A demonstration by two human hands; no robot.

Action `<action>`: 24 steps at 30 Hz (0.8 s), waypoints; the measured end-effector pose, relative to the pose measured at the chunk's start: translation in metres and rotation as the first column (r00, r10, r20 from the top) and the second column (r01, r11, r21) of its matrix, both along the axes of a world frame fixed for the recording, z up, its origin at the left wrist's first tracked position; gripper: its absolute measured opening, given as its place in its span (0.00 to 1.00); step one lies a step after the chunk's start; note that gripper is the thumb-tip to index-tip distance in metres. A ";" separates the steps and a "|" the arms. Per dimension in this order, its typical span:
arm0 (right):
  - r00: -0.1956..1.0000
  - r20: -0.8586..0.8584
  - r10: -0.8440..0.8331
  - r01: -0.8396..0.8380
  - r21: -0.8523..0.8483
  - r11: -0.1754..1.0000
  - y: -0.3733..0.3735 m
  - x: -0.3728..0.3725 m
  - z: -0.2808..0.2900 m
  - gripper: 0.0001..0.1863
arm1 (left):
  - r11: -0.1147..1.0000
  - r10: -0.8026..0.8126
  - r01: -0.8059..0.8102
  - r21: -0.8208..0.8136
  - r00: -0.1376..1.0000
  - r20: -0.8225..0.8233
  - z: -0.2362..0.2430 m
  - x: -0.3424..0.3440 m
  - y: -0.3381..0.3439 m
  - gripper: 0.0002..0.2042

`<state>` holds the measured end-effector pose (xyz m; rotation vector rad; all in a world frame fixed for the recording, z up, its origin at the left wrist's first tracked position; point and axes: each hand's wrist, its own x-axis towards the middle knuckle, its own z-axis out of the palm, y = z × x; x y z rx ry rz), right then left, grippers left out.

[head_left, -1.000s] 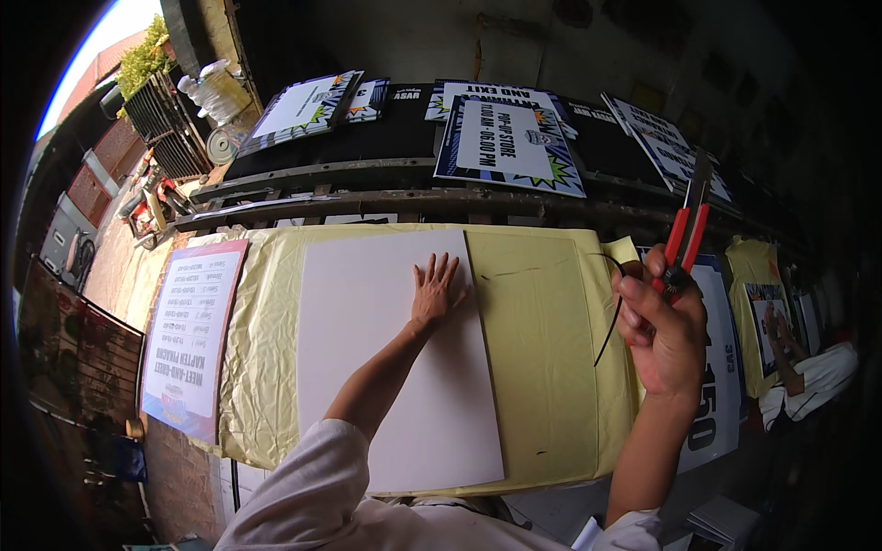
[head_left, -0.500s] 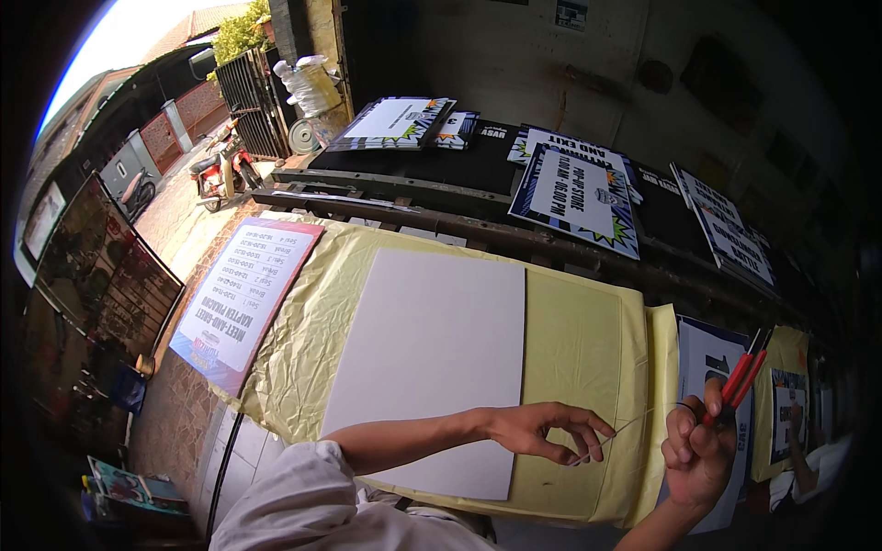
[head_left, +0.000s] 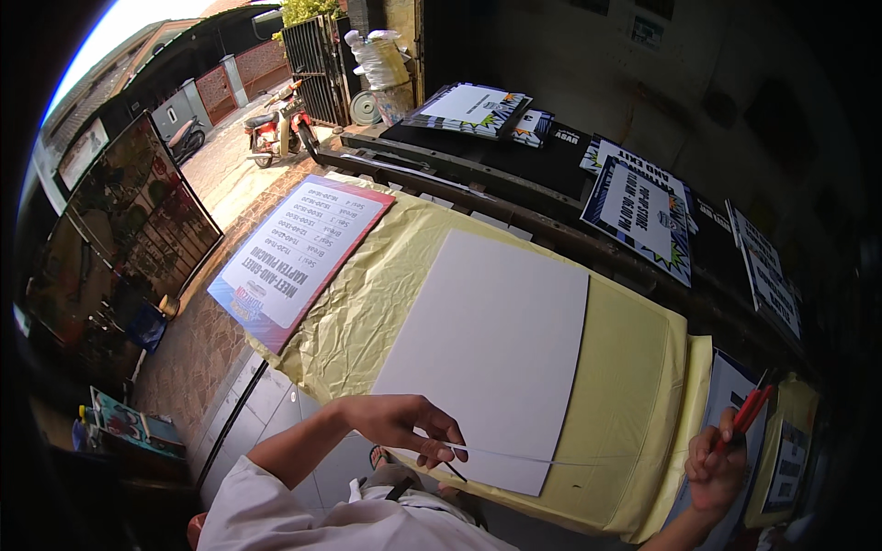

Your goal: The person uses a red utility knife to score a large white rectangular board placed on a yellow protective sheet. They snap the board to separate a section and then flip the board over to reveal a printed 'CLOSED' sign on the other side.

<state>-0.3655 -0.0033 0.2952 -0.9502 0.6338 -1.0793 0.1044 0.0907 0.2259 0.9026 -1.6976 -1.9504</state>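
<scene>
Over the near edge of a blank white board (head_left: 487, 349), my left hand (head_left: 409, 427) pinches one end of a thin whitish strip (head_left: 524, 456). The strip stretches rightward across the board and yellow sheet, fading from sight before my right hand (head_left: 715, 468). That hand is closed around a red-handled tool (head_left: 753, 410) with thin dark tips pointing up; its exact kind is unclear. Whether the right fingers also hold the strip's far end cannot be made out. Below my left fingers shows a short dark thin piece (head_left: 455, 472). The board lies flat on crinkled yellow sheeting (head_left: 634, 349).
A printed schedule board (head_left: 299, 257) lies at the sheeting's left end. Beyond a dark rail, stacks of printed boards (head_left: 634, 216) rest on a black surface. Another printed board (head_left: 730, 381) lies near my right hand. Outside at far left stands a red motorbike (head_left: 280, 129).
My left hand has moved left, away from my right hand, and the strip now spans a longer stretch between them. The whole view has swung, shifting the boards rightward.
</scene>
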 end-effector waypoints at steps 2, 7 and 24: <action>0.960 -0.281 0.014 -0.026 -0.039 0.999 -0.002 0.016 -0.002 0.31 | 0.984 0.126 -0.092 -0.156 0.965 0.229 0.013 0.044 0.014 0.17; 0.711 -0.704 -0.001 -0.053 -0.055 0.997 0.005 0.095 0.009 0.29 | 0.743 0.499 -0.098 -0.662 0.740 0.451 0.053 0.139 0.060 0.10; 0.588 -0.795 0.150 -0.255 -0.007 0.967 0.019 0.296 -0.003 0.26 | -0.058 0.832 0.225 -0.973 0.549 0.078 0.069 0.400 0.095 0.15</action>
